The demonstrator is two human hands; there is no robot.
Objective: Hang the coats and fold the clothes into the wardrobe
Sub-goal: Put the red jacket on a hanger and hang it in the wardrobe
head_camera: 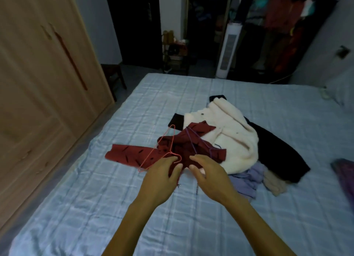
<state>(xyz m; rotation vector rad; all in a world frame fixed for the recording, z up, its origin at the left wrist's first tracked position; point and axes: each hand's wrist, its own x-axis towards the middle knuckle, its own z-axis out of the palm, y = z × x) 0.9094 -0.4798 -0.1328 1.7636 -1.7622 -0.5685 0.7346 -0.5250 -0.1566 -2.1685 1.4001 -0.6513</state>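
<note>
- The left hand (161,176) and the right hand (210,176) are open and close together, low over the red top (130,153). They hold nothing.
- The left fingers are right by the hook of the pink hanger (172,140) (I cannot tell if they touch it).
- The clothes lie in a pile on the bed (95,198). The wardrobe (38,83) stands shut on the left, well apart from the pile.
- I think the job now is to get the red top free. It would be best to lift both hangers off by their hooks first, so the wire does not catch the cloth. Then pull the top out flat to fold it.
- Hangers: two, the pink one and a purple hanger (191,140), both on the red top.
- Clothes I can count: one red top, one white coat (229,133), one black coat (277,152), one lilac cloth (247,181) and one tan cloth (274,183).
</note>
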